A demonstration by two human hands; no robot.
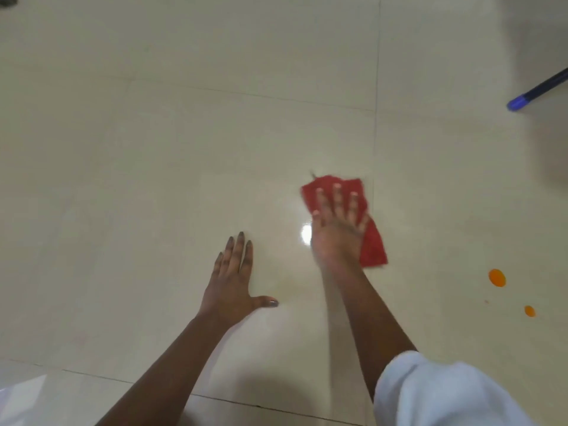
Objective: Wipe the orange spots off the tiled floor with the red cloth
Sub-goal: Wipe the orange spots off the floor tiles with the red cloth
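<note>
Left hand (233, 278) lies flat on the tiled floor (153, 149), below and to the left of the red cloth (373, 247) and well apart from it. Its fingers are straight and close together, its thumb is spread out toward the cloth side, and it holds nothing. Right hand (338, 229) rests palm down on top of the red cloth, fingers straight and slightly spread, pressing it against the floor rather than curling round it. The hand is blurred.

The cloth lies spread flat. Its far edge shows beyond the fingertips and its near right corner sticks out beside the wrist. A tile joint runs just to the right of it, and a bright glare (305, 233) sits on the floor just left of it, against the edge of the right hand.

Two orange spots lie to the lower right of the cloth, well apart from it: a larger orange spot (497, 277), and a smaller orange spot (529, 311) farther out. A blue pole (534, 90) shows far up and to the right of the cloth, at the frame's edge. A white sleeve (445, 395) covers the right upper arm below the cloth.
</note>
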